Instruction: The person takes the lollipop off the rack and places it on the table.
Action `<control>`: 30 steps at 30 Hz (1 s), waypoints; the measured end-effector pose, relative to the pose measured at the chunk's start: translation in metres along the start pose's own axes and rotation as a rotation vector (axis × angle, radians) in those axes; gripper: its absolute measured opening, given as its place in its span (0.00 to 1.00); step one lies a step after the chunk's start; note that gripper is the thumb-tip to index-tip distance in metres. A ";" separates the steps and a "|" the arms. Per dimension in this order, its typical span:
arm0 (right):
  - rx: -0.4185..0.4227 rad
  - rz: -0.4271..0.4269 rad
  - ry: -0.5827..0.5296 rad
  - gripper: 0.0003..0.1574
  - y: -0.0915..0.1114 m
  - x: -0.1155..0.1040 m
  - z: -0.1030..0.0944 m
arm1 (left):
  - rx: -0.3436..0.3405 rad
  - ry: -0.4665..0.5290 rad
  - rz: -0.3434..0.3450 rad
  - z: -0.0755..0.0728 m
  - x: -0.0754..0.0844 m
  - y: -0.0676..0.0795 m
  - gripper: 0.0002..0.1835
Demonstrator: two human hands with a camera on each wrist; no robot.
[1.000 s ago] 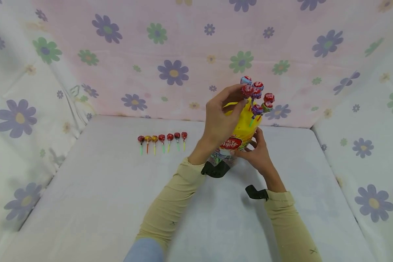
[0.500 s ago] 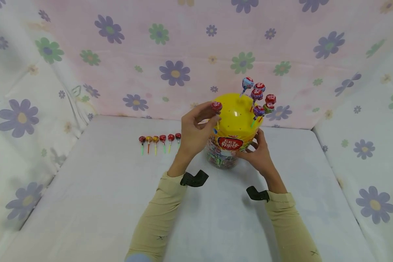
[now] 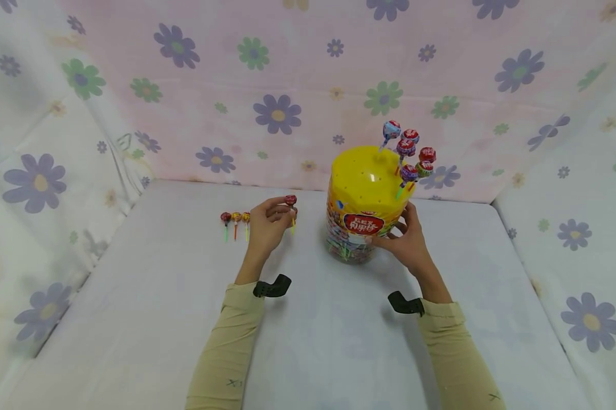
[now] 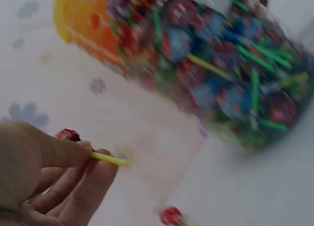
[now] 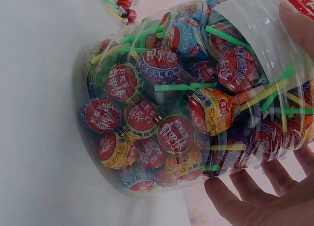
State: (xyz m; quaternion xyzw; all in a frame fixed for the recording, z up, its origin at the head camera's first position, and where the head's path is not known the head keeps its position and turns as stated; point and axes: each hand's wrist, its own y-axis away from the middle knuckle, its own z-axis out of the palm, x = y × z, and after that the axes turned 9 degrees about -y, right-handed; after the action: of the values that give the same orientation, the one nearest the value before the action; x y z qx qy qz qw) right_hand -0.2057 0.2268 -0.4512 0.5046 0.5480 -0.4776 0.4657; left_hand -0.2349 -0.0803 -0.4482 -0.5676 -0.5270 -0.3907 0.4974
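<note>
My left hand pinches a lollipop between thumb and fingers, its dark red head up. In the left wrist view its yellow stick pokes out past the fingertips. The hand is over the right end of a row of lollipops lying on the table and hides part of it. My right hand grips the right side of a lollipop jar, thumb in front, fingers behind. Several lollipops stand upright in the right side of the jar's yellow lid, which has small holes.
Through the jar's clear wall many wrapped lollipops show. The white table meets a flowered cloth backdrop behind and flowered side walls. Black wrist mounts sit at both cuffs.
My left hand has moved from the lid, left and down to the row on the table, carrying the lollipop. My right hand stays on the jar.
</note>
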 end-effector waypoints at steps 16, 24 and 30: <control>0.005 0.010 0.002 0.62 0.000 0.000 0.001 | -0.004 -0.362 -0.167 0.006 -0.059 0.002 0.18; 0.008 0.006 0.014 0.62 0.000 -0.001 0.000 | 0.028 -0.407 -0.129 0.011 -0.063 0.006 0.18; 0.003 0.007 0.008 0.62 0.000 0.000 0.000 | 0.033 -0.446 -0.119 0.013 -0.058 0.008 0.17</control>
State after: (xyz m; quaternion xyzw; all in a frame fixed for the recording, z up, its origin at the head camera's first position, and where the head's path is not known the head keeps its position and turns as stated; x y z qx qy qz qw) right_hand -0.2057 0.2269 -0.4507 0.5092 0.5471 -0.4749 0.4645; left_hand -0.2365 -0.0789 -0.5078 -0.5996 -0.6629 -0.2753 0.3539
